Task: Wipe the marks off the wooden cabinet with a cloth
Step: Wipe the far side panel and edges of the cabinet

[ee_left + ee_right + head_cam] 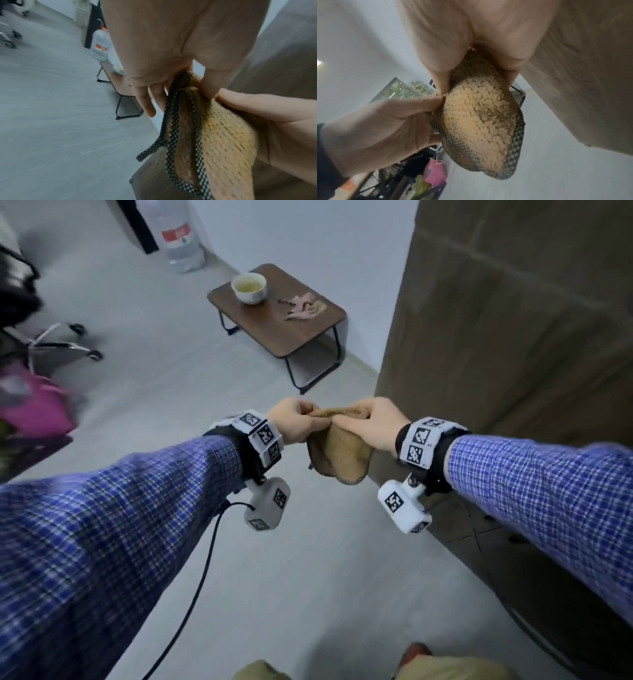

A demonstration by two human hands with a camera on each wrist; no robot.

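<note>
Two big things are filling the head view: the grey floor (178, 405) and the tall wooden cabinet (513, 337), which is standing along the right side with its brown face turned toward the person. Next in size, the arms in blue checked sleeves (120, 525) are reaching forward, each wrist carrying a white block with black-and-white markers. Farther back, a low wooden table (294, 333) on black legs is sitting near the wall, holding a pale bowl (249, 287) of yellowish liquid and a crumpled pinkish rag (305, 307), which are lying apart from each other. A large water bottle (180, 237) with a red label is standing behind it by the wall, and a chair base with castors and something pink (too blurred to name) are showing at the left edge. Between the hands, the tan fuzzy cloth (339, 453) is hanging folded in the air just beside the cabinet's near corner, not touching the wood; its edge is trimmed in a black-and-white dotted band (193, 121). The left hand (294, 421) is pinching the cloth's upper edge between thumb and curled fingers, while the right hand (371, 422) is gripping the same top edge from the other side, thumb pressing against the fabric.
</note>
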